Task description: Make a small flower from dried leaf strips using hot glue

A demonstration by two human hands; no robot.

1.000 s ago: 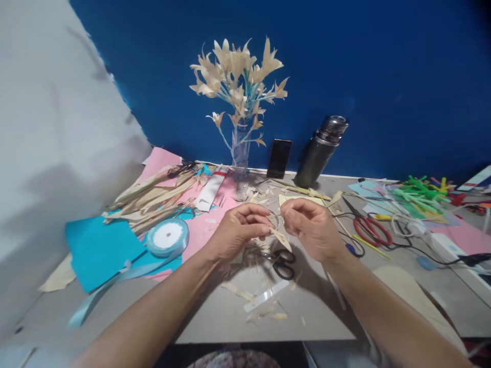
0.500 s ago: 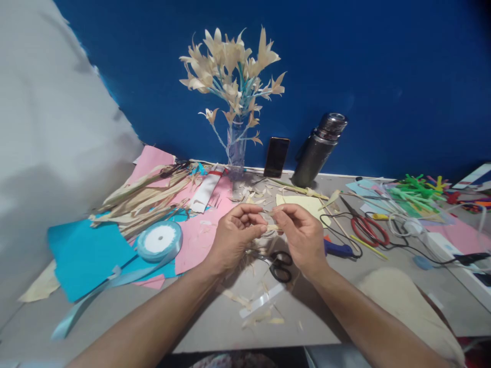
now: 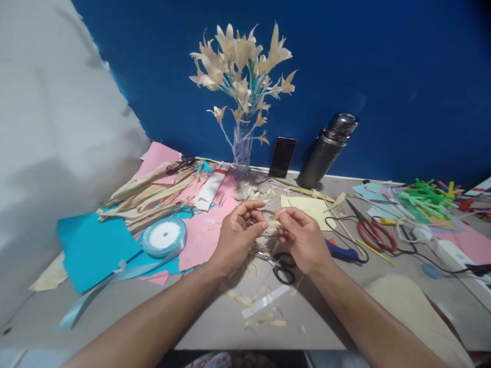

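Over the middle of the table, my left hand [image 3: 241,232] pinches a small pale strip of dried husk [image 3: 273,224] between thumb and fingers. From the other side my right hand [image 3: 303,237] grips the same piece at its right end, thumb against index finger. Fingers cover much of the strip, so its full shape is hidden. Just below the hands lie black-handled scissors [image 3: 284,268], among pale husk scraps [image 3: 233,295]. A clear strip [image 3: 264,302] rests nearer the front edge.
Behind stand a vase [image 3: 242,145] of husk flowers [image 3: 241,56], a phone [image 3: 283,157] and a dark flask [image 3: 326,151]. At left are dried husks [image 3: 153,194], blue paper [image 3: 95,250] and a ribbon roll [image 3: 164,237]. Red-handled scissors [image 3: 376,235], a blue-handled tool [image 3: 343,251] and cables lie right.
The view has shifted slightly, so the table items appear farther right. My right hand has drawn a little away from the left, widening the gap between the fingertips.
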